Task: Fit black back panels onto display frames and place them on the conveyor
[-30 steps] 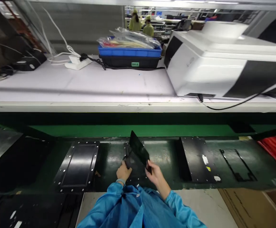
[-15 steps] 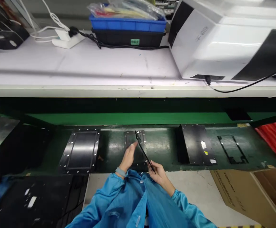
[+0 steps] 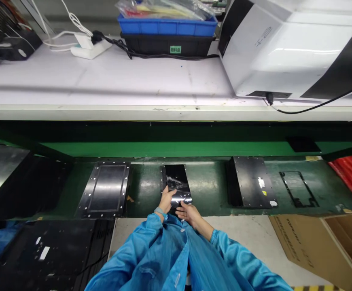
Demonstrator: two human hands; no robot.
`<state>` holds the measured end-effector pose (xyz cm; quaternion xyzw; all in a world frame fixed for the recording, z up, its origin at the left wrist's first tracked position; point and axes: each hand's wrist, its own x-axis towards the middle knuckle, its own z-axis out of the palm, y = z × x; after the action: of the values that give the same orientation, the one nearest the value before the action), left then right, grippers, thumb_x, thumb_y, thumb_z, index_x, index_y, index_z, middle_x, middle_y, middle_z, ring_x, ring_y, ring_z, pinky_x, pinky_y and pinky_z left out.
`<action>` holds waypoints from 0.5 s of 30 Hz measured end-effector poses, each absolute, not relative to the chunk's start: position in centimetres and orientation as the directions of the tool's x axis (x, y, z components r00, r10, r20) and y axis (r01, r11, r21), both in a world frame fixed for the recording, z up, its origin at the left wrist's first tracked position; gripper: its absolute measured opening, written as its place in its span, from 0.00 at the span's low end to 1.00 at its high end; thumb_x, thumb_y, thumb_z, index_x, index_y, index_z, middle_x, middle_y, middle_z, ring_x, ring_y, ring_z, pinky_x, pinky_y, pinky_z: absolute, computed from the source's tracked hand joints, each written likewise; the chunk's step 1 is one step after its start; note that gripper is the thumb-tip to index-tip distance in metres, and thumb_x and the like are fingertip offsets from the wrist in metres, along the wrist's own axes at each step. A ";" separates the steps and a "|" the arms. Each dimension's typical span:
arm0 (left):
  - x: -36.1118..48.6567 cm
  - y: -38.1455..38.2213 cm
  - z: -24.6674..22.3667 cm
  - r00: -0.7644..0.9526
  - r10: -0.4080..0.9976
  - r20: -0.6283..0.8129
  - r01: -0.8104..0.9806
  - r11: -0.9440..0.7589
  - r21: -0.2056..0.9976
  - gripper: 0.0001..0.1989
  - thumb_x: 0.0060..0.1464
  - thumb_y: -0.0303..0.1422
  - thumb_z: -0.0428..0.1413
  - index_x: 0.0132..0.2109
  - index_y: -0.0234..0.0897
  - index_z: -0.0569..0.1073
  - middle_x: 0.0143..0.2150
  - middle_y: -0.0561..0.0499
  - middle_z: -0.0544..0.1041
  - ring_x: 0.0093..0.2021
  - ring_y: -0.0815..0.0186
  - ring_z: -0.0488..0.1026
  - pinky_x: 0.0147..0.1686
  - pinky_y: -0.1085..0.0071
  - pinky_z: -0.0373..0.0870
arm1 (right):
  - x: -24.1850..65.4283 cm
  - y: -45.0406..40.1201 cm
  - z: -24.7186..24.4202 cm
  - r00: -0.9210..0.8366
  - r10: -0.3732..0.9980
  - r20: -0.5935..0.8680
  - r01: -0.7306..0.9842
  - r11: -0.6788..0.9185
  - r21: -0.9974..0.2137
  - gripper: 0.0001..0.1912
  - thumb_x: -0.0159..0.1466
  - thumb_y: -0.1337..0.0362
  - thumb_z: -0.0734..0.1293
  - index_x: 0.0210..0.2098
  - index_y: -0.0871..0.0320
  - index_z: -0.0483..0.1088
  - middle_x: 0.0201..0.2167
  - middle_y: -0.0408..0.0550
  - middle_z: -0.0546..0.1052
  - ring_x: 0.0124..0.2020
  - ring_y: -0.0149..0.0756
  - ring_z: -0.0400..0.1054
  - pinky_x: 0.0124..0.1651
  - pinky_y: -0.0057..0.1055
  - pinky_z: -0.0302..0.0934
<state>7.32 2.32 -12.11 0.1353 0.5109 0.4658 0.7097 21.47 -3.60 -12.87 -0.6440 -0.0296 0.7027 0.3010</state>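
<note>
A glossy black panel [image 3: 177,178] lies tilted over a black plate with screws [image 3: 163,176] on the green work surface, hiding most of that plate. My left hand [image 3: 166,200] grips the panel's lower left edge, thumb on its face. At the lower right edge, my right hand [image 3: 189,213] holds the same panel, its fingers at the near rim.
On the left lies a black framed plate [image 3: 107,190]; on the right are a black plate stack [image 3: 253,182] and a thin black frame [image 3: 299,189]. A cardboard box [image 3: 312,242] stands near right. A white machine [image 3: 285,52] sits on the upper shelf [image 3: 103,89].
The panel, seen edge-on before, now shows its glossy face over the plate. My right hand has moved a little left, and my left hand is lower on the panel.
</note>
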 end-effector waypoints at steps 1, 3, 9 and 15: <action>6.9 2.6 -12.6 0.068 0.786 -0.615 -0.535 0.549 0.642 0.31 0.44 0.40 0.72 0.55 0.36 0.76 0.53 0.41 0.83 0.55 0.50 0.80 0.58 0.54 0.75 | 22.0 -3.7 -13.3 0.082 0.484 -0.871 -0.303 -0.821 -0.484 0.19 0.60 0.55 0.80 0.38 0.58 0.69 0.32 0.53 0.82 0.28 0.40 0.80 0.26 0.29 0.73; 6.1 3.1 -13.5 0.105 0.766 -0.635 -0.534 0.582 0.614 0.29 0.45 0.42 0.72 0.53 0.36 0.77 0.51 0.40 0.84 0.54 0.49 0.81 0.57 0.53 0.76 | 23.2 -3.6 -14.0 0.233 0.567 -0.790 -0.152 -0.781 -0.606 0.21 0.61 0.51 0.78 0.41 0.57 0.68 0.32 0.48 0.81 0.25 0.38 0.79 0.22 0.27 0.70; 4.3 3.2 -16.0 0.156 0.693 -0.704 -0.481 0.676 0.558 0.29 0.48 0.45 0.71 0.52 0.36 0.75 0.49 0.39 0.84 0.50 0.50 0.83 0.54 0.53 0.79 | 25.4 -1.7 -15.2 0.297 0.686 -0.664 0.023 -0.701 -0.713 0.15 0.62 0.56 0.76 0.33 0.57 0.70 0.23 0.39 0.75 0.19 0.31 0.74 0.20 0.20 0.64; 3.5 3.8 -17.9 0.160 0.665 -0.729 -0.333 0.732 0.595 0.31 0.55 0.50 0.66 0.59 0.36 0.72 0.49 0.37 0.84 0.48 0.51 0.83 0.51 0.55 0.80 | 23.9 -1.1 -16.7 0.334 0.646 -0.687 0.011 -0.731 -0.682 0.14 0.62 0.58 0.75 0.28 0.57 0.69 0.20 0.40 0.74 0.20 0.35 0.76 0.22 0.24 0.68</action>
<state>3.53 3.81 -17.95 0.1499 0.5552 0.3341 0.7468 23.92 -1.06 -16.66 -0.7609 -0.2157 0.5352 0.2967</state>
